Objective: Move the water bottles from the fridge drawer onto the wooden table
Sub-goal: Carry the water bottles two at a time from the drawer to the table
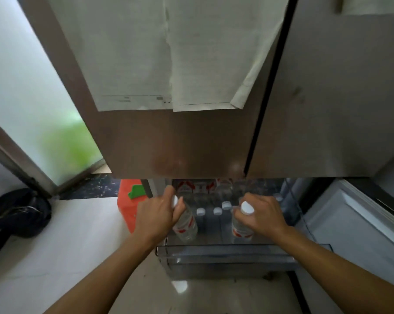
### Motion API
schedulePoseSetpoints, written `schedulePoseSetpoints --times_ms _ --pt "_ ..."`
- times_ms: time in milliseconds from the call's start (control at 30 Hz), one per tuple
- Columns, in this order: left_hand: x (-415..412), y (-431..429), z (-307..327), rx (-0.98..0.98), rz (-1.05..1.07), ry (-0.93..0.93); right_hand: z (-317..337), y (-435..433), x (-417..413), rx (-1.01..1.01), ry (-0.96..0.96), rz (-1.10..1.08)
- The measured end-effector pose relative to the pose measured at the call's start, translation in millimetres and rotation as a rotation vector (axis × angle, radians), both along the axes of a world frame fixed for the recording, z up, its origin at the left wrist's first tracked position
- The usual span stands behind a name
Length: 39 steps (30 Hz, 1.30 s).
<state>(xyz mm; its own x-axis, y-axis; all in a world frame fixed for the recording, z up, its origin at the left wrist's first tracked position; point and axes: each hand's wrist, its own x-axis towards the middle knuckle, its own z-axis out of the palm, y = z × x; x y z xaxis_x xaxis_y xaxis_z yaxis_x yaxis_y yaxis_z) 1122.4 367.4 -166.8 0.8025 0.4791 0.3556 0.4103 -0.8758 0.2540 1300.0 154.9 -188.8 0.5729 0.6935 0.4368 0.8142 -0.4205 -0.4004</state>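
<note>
Gripping two bottles at once: left fingers [166, 196] curl round the neck of the left bottle [185, 225], which is tilted; right fingers [254, 200] wrap under the cap of the right bottle [241, 227], which is upright. Both are near the front edge of the fridge drawer [225, 248]; can't tell if they're lifted. More capped bottles [217, 210] stand behind them. The wooden surface is out of view, so no delivery is confirmed and most of the job looks left. Brown fridge door [180, 143] above, pale floor [66, 245], orange box [125, 209] just left of the drawer, dark bag [19, 211] by the frosted glass door [32, 109].
</note>
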Motion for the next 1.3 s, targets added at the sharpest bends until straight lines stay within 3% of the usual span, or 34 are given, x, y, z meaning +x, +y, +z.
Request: schedulePoseSetpoints --times_ms 200,433,633,1033,1300 --pt "-89.5 -3.4 62.1 0.099 0.154 -0.199 70.2 22.2 -63.3 0.227 -0.214 0.124" --pt "-253.9 -2.3 108.6 0.195 0.375 -0.284 129.3 70.1 -187.0 0.324 -0.181 0.370" --pt "-421.5 -10.6 86.0 0.138 0.627 -0.100 109.9 132.9 -319.1 0.241 -0.071 0.626" --pt "-727.2 -61.3 35.4 -0.028 1.300 0.204 53.5 271.5 -621.2 0.017 -0.029 1.235" --pt "-877.5 -147.9 25.9 -0.129 1.724 0.060 49.7 281.0 -844.2 -0.097 -0.051 1.633"
